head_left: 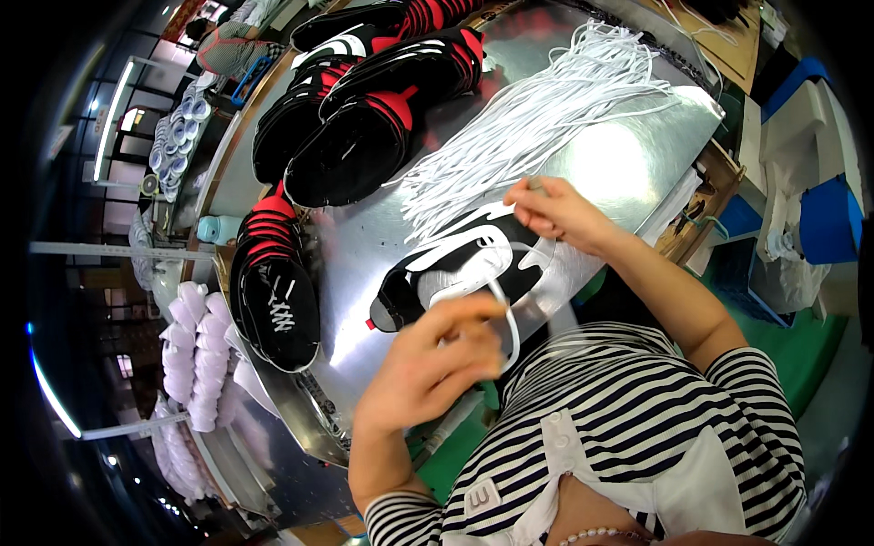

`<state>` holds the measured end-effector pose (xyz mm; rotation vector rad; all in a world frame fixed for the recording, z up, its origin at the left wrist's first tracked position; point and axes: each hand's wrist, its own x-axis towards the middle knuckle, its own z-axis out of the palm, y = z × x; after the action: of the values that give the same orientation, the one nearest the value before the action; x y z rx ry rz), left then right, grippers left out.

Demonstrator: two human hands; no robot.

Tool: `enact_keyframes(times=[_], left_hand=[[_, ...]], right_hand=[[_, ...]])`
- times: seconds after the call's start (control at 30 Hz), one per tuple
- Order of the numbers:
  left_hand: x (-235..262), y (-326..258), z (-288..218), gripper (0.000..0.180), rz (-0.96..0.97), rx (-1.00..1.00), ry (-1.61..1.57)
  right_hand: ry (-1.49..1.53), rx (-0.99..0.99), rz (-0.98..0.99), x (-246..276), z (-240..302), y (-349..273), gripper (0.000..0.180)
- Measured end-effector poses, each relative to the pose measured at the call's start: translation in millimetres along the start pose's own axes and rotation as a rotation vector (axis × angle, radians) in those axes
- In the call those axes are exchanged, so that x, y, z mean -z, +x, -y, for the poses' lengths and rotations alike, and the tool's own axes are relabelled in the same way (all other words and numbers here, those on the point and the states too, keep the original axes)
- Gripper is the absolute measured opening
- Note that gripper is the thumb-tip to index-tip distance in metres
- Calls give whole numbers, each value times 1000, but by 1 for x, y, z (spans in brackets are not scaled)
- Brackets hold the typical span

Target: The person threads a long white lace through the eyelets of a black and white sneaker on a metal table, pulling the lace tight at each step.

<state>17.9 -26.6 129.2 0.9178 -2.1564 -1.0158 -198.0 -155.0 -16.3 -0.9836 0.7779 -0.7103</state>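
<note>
A black-and-white shoe upper [401, 296] lies on the metal tabletop in front of me, a small red tab at its left end. From its middle a white shoelace [512, 323] curves down to the fingertips of my left hand [432, 359], which is curled and blurred by motion above the shoe's near side. My right hand [560, 216] is closed in a pinch over the shoe's right end; what its fingers hold is hidden. Beyond the shoe spreads a large bundle of white shoelaces [546, 109].
Black-and-red shoe uppers [350, 150] are piled at the far left of the metal table [350, 237]. Another shoe upper [273, 305], with white lacing, rests along the left edge. White padded forms [196, 350] hang beyond it. Blue bins [828, 223] stand at the right.
</note>
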Motion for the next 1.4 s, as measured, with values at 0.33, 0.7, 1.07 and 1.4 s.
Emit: enact_keyframes(times=[0.33,0.7,1.07,1.4], left_hand=[[-26,28,73,8,-462,425,194],[-17,-16,105,65,-430,1214,-958],[-58,8,97,19,-715,963,-455],[-65,2,98,18,-832,883,-363]], right_hand=[[-234,228,153,-50,-8,-15,15],[-153,91,-49,-60,-34,9,21],[-493,152,-44,-59,-23,-2,32],[-781,301,53,-43,3,-22,17]])
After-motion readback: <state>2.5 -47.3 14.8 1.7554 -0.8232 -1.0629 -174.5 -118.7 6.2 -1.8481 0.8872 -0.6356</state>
